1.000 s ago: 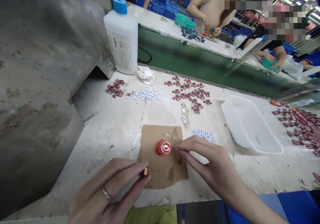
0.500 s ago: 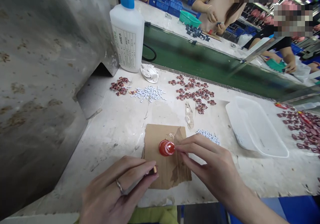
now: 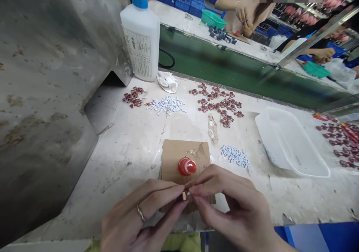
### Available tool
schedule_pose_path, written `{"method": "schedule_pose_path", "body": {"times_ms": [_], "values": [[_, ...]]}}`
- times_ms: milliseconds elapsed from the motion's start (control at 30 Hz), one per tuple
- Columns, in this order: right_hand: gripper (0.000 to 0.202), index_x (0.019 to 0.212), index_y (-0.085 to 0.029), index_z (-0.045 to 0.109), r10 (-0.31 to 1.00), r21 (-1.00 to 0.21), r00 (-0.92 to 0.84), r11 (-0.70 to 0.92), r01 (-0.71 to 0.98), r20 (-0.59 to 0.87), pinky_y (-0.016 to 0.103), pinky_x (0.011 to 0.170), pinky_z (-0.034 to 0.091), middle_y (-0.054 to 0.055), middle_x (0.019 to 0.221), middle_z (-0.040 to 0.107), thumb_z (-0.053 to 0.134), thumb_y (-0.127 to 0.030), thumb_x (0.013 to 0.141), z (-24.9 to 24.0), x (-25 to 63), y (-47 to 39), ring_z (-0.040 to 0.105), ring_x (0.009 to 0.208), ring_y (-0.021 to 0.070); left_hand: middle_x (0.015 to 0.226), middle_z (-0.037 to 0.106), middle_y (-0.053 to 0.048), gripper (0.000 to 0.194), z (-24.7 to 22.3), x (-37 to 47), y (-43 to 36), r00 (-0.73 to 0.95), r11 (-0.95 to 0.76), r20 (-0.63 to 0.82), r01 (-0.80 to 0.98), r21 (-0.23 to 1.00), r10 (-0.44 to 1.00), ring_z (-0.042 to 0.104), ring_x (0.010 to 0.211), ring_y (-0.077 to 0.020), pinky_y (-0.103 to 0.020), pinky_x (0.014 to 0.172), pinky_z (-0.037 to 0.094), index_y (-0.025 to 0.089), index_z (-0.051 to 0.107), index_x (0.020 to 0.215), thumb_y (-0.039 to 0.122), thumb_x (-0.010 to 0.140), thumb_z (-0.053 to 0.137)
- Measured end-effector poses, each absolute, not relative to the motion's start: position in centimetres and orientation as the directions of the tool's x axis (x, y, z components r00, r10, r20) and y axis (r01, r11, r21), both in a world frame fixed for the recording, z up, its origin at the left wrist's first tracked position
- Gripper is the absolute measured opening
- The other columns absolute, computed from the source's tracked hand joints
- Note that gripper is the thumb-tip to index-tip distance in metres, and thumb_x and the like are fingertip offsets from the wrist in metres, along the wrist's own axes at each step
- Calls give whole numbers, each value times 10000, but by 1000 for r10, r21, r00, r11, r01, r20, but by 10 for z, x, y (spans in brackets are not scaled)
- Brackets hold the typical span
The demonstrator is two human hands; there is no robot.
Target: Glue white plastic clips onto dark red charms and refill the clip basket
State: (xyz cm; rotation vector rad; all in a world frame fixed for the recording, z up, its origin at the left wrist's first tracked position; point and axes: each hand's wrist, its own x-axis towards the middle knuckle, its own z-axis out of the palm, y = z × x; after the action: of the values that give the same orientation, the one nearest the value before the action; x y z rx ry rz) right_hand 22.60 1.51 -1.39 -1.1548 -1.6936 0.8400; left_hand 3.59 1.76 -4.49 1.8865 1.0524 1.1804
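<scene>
Brown piece (image 3: 183, 197), small, one: held in the left hand (image 3: 137, 214), over the near part of the cardboard sheet (image 3: 172, 151). The left fingers (image 3: 172, 192) are clamped on it, and most of its body is hidden by them. On the uncovered end a narrow tan strip (image 3: 184, 195) is shown, turned toward the camera, its long side running nearly up and down the view; the long axis of the whole piece cannot be told.

Pale piece (image 3: 188, 193), tiny, one: pinched in the fingers of the right hand (image 3: 238, 203), which are closed together, and held just beside the brown piece, to its right. Whether the two are touching, and which way the pale one points, cannot be made out.

Red cup (image 3: 187, 166), one: set on the cardboard, beyond both hands.

Pale parts, two heaps: one (image 3: 235, 155) laid right of the cardboard, one (image 3: 166, 105) farther back on the bench (image 3: 134, 139).

Brown parts: one cluster (image 3: 134, 96) at the back left, one wider group (image 3: 220, 102) at the back centre.

White tray (image 3: 291, 143), one: placed at the right.

Bottle (image 3: 141, 42), translucent, blue-capped: stood upright at the rear left.
</scene>
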Motion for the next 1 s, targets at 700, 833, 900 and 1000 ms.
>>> {"method": "schedule_pose_path", "body": {"times_ms": [700, 833, 900, 1000], "values": [[434, 1349, -163, 616, 825, -538, -404, 564, 627, 394, 263, 845, 681, 115, 1156, 770, 552, 5, 954, -16, 239, -7, 758, 1058, 192, 1029, 750, 45, 295, -43, 39, 17, 257, -516, 455, 280, 809, 853, 719, 933, -60, -122, 847, 622, 218, 686, 1100, 18, 883, 675], [371, 1237, -160, 671, 832, -555, -345, 549, 624, 434, 227, 802, 679, 103, 1060, 770, 591, 14, 920, -17, 236, -11, 771, 972, 183, 998, 754, 64, 274, -43, 44, 15, 233, -506, 452, 300, 809, 861, 724, 877, -42, -88, 844, 605, 240, 692, 1080, 53, 880, 697], [373, 1212, -179, 676, 846, -581, -274, 517, 628, 457, 217, 766, 675, 98, 1041, 759, 619, 2, 891, -18, 237, -13, 771, 919, 179, 1000, 760, 81, 281, -43, 46, 15, 236, -481, 427, 280, 831, 873, 734, 863, -35, -59, 859, 594, 261, 691, 1081, 89, 862, 731], [469, 1292, -250, 629, 925, -770, -100, 361, 526, 366, 276, 801, 686, 83, 1093, 740, 641, -44, 870, -18, 241, -15, 764, 952, 202, 982, 773, 104, 297, -42, 48, 13, 242, -438, 382, 253, 863, 892, 749, 813, -36, -43, 832, 595, 296, 695, 1080, 130, 843, 764]]}}
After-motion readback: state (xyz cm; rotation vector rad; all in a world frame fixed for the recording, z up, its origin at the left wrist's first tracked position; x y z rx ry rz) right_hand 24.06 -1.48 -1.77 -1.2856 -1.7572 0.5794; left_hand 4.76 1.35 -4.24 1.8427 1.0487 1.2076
